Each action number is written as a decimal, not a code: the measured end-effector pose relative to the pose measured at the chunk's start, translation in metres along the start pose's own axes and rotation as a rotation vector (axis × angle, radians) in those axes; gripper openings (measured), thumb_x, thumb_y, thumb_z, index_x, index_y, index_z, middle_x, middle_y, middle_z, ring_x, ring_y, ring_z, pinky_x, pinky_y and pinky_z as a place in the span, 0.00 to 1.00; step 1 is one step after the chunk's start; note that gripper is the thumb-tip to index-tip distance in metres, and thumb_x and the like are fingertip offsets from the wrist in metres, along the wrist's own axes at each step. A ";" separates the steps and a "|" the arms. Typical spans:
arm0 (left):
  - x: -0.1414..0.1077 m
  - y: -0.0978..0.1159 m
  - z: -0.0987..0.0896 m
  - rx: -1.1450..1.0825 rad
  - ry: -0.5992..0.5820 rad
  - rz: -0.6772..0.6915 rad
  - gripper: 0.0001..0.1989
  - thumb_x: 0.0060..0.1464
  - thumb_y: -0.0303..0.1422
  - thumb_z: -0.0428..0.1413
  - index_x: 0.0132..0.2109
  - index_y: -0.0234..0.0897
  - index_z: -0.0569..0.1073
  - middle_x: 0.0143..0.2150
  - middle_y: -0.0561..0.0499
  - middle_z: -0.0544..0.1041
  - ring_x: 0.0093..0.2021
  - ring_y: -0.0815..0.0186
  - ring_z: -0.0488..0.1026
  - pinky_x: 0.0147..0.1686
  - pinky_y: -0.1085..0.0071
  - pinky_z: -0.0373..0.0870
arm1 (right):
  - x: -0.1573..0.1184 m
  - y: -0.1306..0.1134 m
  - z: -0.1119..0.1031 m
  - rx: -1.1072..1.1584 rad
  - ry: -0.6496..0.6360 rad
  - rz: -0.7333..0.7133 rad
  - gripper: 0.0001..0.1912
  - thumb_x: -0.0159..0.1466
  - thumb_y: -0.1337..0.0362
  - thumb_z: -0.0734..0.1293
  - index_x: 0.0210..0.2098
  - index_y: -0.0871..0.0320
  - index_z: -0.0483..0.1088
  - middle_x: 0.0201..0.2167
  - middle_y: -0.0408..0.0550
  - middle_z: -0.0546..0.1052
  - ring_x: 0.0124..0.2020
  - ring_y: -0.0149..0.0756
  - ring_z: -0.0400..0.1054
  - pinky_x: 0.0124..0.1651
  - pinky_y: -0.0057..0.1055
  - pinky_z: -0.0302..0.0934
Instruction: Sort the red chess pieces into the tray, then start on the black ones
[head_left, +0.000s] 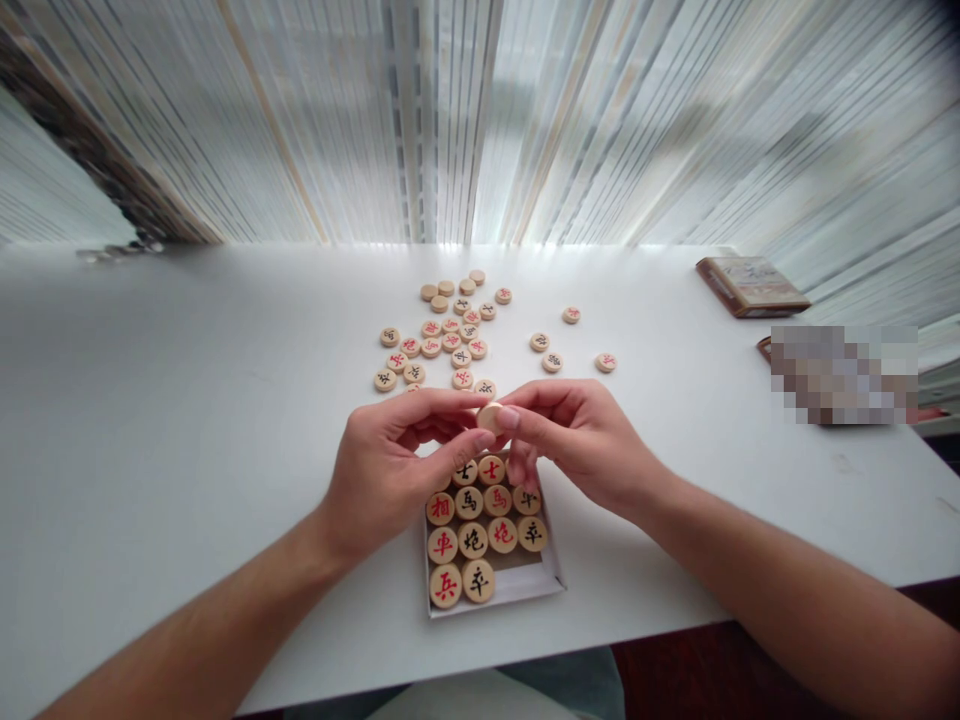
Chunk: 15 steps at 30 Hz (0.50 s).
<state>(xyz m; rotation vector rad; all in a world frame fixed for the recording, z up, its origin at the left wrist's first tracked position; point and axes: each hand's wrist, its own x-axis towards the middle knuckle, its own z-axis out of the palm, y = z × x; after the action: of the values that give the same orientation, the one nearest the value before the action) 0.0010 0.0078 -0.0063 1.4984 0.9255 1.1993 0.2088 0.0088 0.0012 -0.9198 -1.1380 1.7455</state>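
Left fingers (pixel 463 450) and right fingers (pixel 534 426) hold a wooden disc (pixel 489 418) near the open box (pixel 525 584).

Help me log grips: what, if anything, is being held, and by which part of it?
A pale round piece, held near its edge between fingers of the left hand and right hand.
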 end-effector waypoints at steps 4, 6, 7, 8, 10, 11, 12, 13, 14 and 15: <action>-0.001 0.000 0.000 0.037 -0.016 0.027 0.14 0.55 0.27 0.73 0.49 0.38 0.88 0.38 0.49 0.89 0.36 0.64 0.86 0.41 0.71 0.87 | 0.001 0.001 -0.002 0.019 -0.030 0.031 0.14 0.62 0.56 0.83 0.33 0.60 0.82 0.22 0.44 0.81 0.21 0.32 0.78 0.23 0.20 0.72; -0.001 0.000 0.000 0.057 -0.032 0.052 0.13 0.56 0.26 0.72 0.48 0.39 0.88 0.39 0.49 0.89 0.37 0.64 0.86 0.40 0.72 0.86 | 0.001 0.001 -0.003 0.003 -0.024 0.033 0.15 0.60 0.57 0.84 0.32 0.60 0.81 0.21 0.44 0.81 0.20 0.31 0.77 0.22 0.21 0.71; -0.002 0.000 0.000 0.076 -0.046 0.073 0.12 0.56 0.26 0.72 0.48 0.40 0.88 0.39 0.49 0.89 0.37 0.65 0.86 0.40 0.72 0.86 | 0.001 0.002 -0.003 -0.015 -0.016 0.033 0.16 0.59 0.57 0.85 0.31 0.60 0.80 0.20 0.43 0.80 0.19 0.30 0.75 0.22 0.21 0.70; -0.002 0.001 0.000 0.102 -0.058 0.098 0.12 0.57 0.25 0.71 0.47 0.41 0.88 0.40 0.50 0.89 0.37 0.65 0.85 0.39 0.73 0.85 | 0.001 0.002 -0.002 -0.037 -0.005 0.033 0.16 0.57 0.57 0.85 0.30 0.60 0.80 0.19 0.43 0.80 0.18 0.28 0.73 0.22 0.20 0.69; -0.002 0.002 0.000 0.161 -0.077 0.144 0.11 0.57 0.25 0.71 0.46 0.43 0.88 0.39 0.52 0.89 0.36 0.66 0.85 0.36 0.74 0.84 | 0.000 0.001 -0.002 -0.084 0.017 0.041 0.18 0.55 0.57 0.86 0.29 0.61 0.78 0.18 0.42 0.78 0.17 0.27 0.71 0.21 0.20 0.66; -0.003 0.002 0.000 0.184 -0.079 0.157 0.11 0.57 0.25 0.71 0.46 0.44 0.88 0.38 0.52 0.89 0.35 0.66 0.84 0.35 0.74 0.83 | -0.001 0.001 -0.002 -0.104 0.027 0.047 0.19 0.54 0.57 0.87 0.28 0.61 0.77 0.18 0.42 0.78 0.17 0.26 0.70 0.21 0.19 0.64; -0.003 0.003 0.001 0.198 -0.080 0.158 0.11 0.57 0.25 0.71 0.46 0.44 0.88 0.37 0.52 0.89 0.34 0.66 0.84 0.34 0.74 0.83 | -0.001 0.000 -0.001 -0.118 0.034 0.052 0.20 0.54 0.56 0.87 0.28 0.61 0.77 0.17 0.42 0.77 0.17 0.26 0.69 0.21 0.19 0.63; -0.003 0.003 0.001 0.200 -0.078 0.150 0.11 0.57 0.25 0.71 0.46 0.43 0.88 0.37 0.52 0.88 0.34 0.66 0.84 0.33 0.74 0.83 | -0.001 0.000 -0.001 -0.127 0.035 0.054 0.20 0.54 0.56 0.86 0.28 0.61 0.77 0.17 0.41 0.77 0.17 0.26 0.68 0.21 0.20 0.62; -0.003 0.003 0.001 0.188 -0.080 0.135 0.11 0.57 0.25 0.71 0.46 0.42 0.88 0.37 0.52 0.88 0.34 0.65 0.84 0.33 0.74 0.83 | -0.002 -0.001 -0.001 -0.128 0.031 0.052 0.21 0.55 0.55 0.86 0.28 0.61 0.77 0.18 0.41 0.77 0.17 0.26 0.68 0.21 0.20 0.62; -0.004 0.002 0.001 0.164 -0.086 0.113 0.12 0.56 0.25 0.71 0.47 0.41 0.87 0.37 0.51 0.88 0.34 0.65 0.85 0.33 0.74 0.84 | -0.002 -0.002 0.000 -0.125 0.022 0.046 0.21 0.56 0.54 0.86 0.28 0.61 0.77 0.18 0.41 0.76 0.17 0.26 0.68 0.21 0.21 0.62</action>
<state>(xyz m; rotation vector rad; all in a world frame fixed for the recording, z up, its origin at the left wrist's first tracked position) 0.0013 0.0035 -0.0048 1.7398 0.9091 1.1520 0.2103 0.0076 0.0028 -1.0455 -1.2311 1.7118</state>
